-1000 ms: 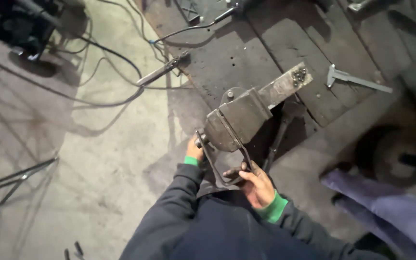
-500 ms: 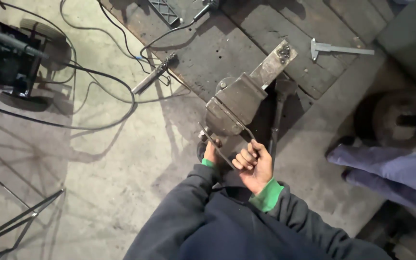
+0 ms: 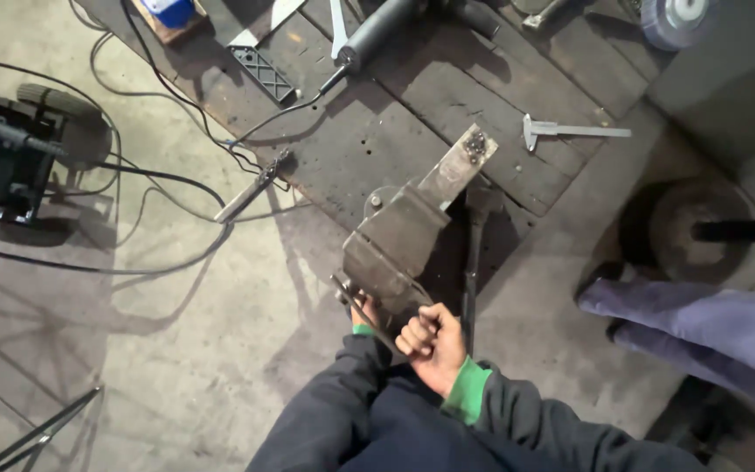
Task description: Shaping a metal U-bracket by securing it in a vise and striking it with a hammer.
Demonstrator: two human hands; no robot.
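Vise (image 3: 399, 245) at bench edge — our right hand (image 3: 434, 348) fisted around its handle bar (image 3: 369, 322), left hand (image 3: 367, 313) mostly hidden, grip unclear; we judge a slipping bar could pinch fingers.

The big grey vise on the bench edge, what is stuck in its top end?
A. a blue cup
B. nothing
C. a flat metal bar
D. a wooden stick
C: a flat metal bar pokes out of the top of the vise and lies across the dark workbench, while the right hand has its fingers curled round the vise handle at the near end.
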